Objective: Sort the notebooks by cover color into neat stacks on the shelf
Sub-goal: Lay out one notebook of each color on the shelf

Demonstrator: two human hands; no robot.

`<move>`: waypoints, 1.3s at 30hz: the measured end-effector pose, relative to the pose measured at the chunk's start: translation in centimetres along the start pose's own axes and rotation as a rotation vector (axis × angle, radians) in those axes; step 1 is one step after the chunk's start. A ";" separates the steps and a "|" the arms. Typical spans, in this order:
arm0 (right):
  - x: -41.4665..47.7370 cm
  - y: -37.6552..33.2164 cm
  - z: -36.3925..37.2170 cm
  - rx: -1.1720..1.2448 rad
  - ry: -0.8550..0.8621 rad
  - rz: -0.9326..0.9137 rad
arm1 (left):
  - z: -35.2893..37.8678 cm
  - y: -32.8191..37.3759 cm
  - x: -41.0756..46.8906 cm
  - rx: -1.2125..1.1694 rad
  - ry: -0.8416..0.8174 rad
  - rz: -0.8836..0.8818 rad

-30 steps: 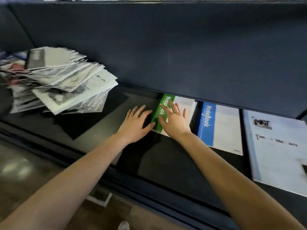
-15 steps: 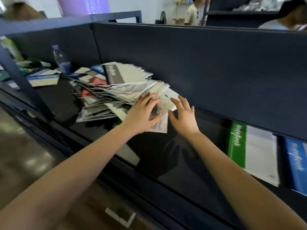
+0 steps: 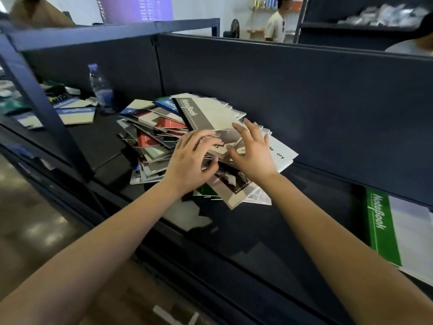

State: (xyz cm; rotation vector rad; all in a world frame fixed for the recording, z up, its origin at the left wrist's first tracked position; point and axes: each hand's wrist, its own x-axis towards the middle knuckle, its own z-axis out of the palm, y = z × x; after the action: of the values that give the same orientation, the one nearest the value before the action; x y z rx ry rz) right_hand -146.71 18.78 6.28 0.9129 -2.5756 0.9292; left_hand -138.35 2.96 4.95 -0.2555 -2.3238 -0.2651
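Observation:
A messy pile of notebooks (image 3: 164,134) lies on the dark shelf (image 3: 100,141), with grey, blue, red, green and white covers mixed together. A grey-spined notebook (image 3: 201,111) tops the pile. My left hand (image 3: 191,160) rests on the pile's near side, fingers curled over the edges of several covers, thumb tucked under them. My right hand (image 3: 251,152) lies on the white covers beside it, fingers spread. A green notebook (image 3: 384,228) lies flat on the shelf at the far right, partly cut off by the frame.
A dark back panel (image 3: 304,102) runs behind the shelf. An upright shelf post (image 3: 39,102) stands left of the pile. Beyond the post are a plastic water bottle (image 3: 99,85) and loose blue-white papers (image 3: 75,111). A person (image 3: 277,22) stands far behind.
Both hands left the green notebook on the right and moved left to the messy pile. They now lie on its covers, and my view has swung left with them.

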 end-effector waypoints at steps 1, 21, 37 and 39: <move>0.5 -0.3 0.1 -0.008 -0.003 -0.002 | -0.2 -0.4 0.1 0.021 0.021 -0.024; 6.0 -2.7 2.6 -0.161 -0.129 -0.092 | -1.1 -4.1 -1.0 0.031 -0.004 -0.417; 1.9 -1.7 2.3 -0.236 0.314 -0.305 | -2.1 -0.6 -0.2 -0.696 0.223 -0.682; 0.6 -1.2 2.5 -0.242 0.383 -0.428 | -2.4 0.0 0.9 -0.918 0.255 -0.811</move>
State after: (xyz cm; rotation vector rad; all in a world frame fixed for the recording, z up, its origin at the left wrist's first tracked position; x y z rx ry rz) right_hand -146.48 16.17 5.17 1.0400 -2.0063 0.5854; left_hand -137.29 2.45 7.28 0.2926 -1.7895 -1.6514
